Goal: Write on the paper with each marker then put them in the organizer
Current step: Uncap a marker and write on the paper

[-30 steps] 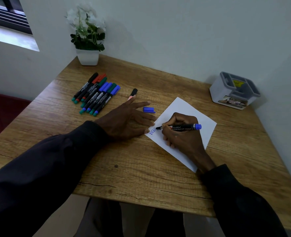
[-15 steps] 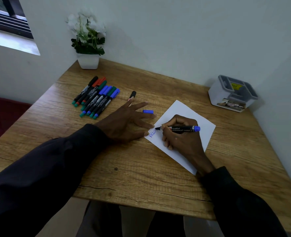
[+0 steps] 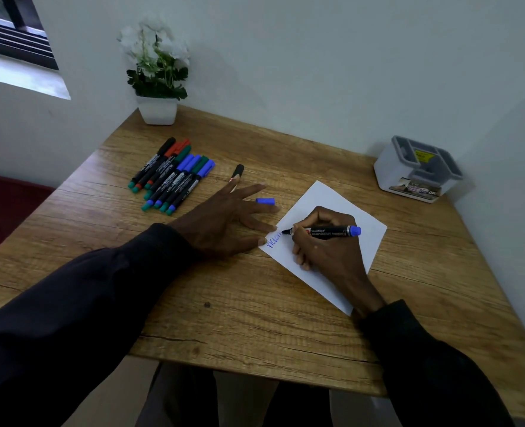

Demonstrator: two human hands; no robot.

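Note:
A white paper [image 3: 322, 195] lies on the wooden table, with blue lettering near its left corner. My right hand [image 3: 325, 248] grips a black marker with a blue end [image 3: 332, 232], its tip on the paper beside the letters. My left hand [image 3: 227, 223] lies flat with fingers spread, fingertips on the paper's left edge. The marker's blue cap [image 3: 265, 201] rests on the table just beyond those fingers. Several capped markers [image 3: 171, 177] lie in a row at the left. One black-capped marker [image 3: 237, 172] lies apart, partly hidden by my fingers. The grey organizer [image 3: 418, 169] stands at the back right.
A white pot of white flowers [image 3: 156, 109] stands at the table's back left corner. Walls close in behind and to the right of the table [image 3: 255, 318]. A window is at the upper left.
The marker tip has moved slightly right along the line of blue letters, adding to the writing. My left hand has stayed flat on the paper's edge.

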